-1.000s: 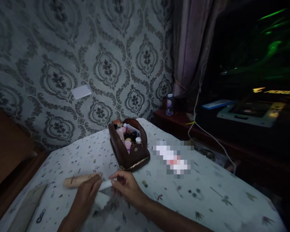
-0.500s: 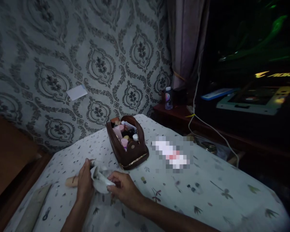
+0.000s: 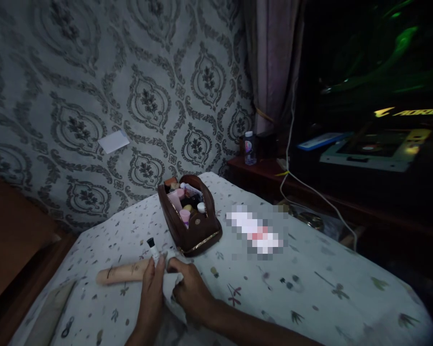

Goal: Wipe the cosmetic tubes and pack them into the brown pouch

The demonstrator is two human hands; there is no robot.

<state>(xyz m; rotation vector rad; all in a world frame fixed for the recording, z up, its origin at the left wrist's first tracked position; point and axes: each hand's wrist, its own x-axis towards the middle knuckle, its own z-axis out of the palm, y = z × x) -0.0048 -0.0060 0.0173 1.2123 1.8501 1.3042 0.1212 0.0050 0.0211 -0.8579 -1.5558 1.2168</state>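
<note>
Small black-capped container [image 3: 151, 243] is held upright, slightly tilted, in the left hand [image 3: 152, 287]; thumb and fingers are closed about its pale lower part, the dark cap left exposed above them. White cloth or tissue [image 3: 170, 284] is gripped in the right hand [image 3: 194, 290], whose fingers are curled inward; a loose fold is let hang beneath. Both hands are held close together, the cloth between them; whether the container is touched by the cloth cannot be told, the contact being hidden.

Beige tube [image 3: 120, 273] is seen lying on its side just left of the left hand, its near end partly covered by the fingers. Brown bag [image 3: 198, 244] is placed beyond the hands, unzipped, packed with small cosmetics [image 3: 185, 216], pink and white pieces among them. To its right, a pixelated object [image 3: 254, 230] is blurred past identification. Grey flat item [image 3: 54, 310] is laid at the lower left.

All these are borne by a leaf-printed cover [image 3: 303, 288]. Farther back, a clear bottle [image 3: 250, 150] is stood on a reddish ledge [image 3: 238, 165]; a white card [image 3: 113, 142] is set against the patterned wall [image 3: 147, 101].
</note>
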